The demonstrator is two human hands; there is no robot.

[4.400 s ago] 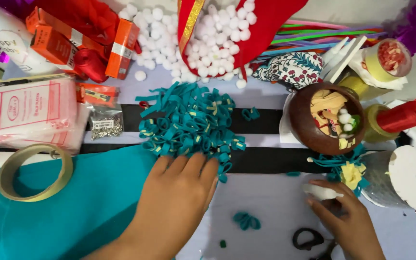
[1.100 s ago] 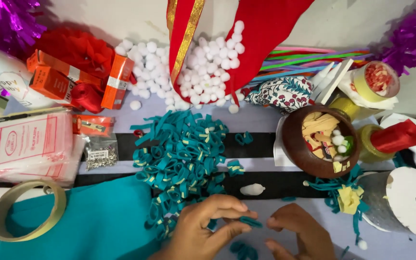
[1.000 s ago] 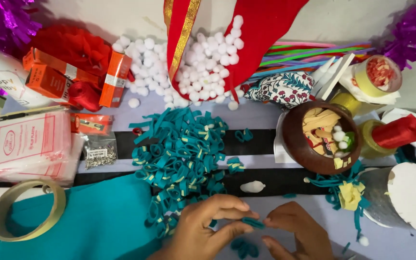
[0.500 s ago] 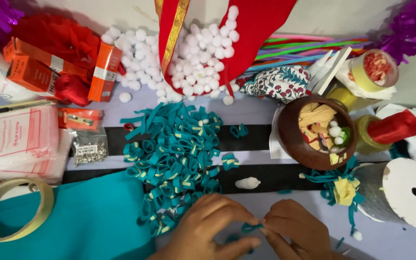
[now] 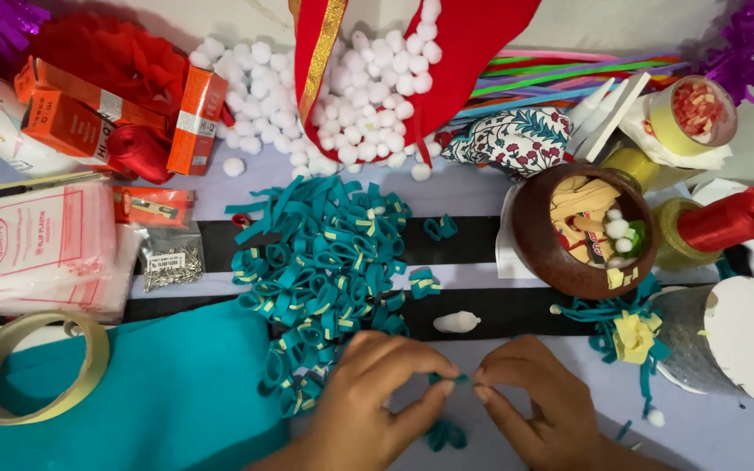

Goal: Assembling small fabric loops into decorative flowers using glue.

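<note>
Your left hand (image 5: 375, 394) and right hand (image 5: 530, 403) pinch one teal strip (image 5: 447, 380); the pile of folded loops (image 5: 325, 270) is large already, and teal felt (image 5: 159, 392) remains uncut.

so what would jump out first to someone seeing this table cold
Most likely the heap of teal ribbon loops in the middle of the table, with the left hand and right hand just below it pinching one small teal strip between their fingertips. Next, the spill of white pom-poms at the top, around a red cloth with a gold band.
</note>
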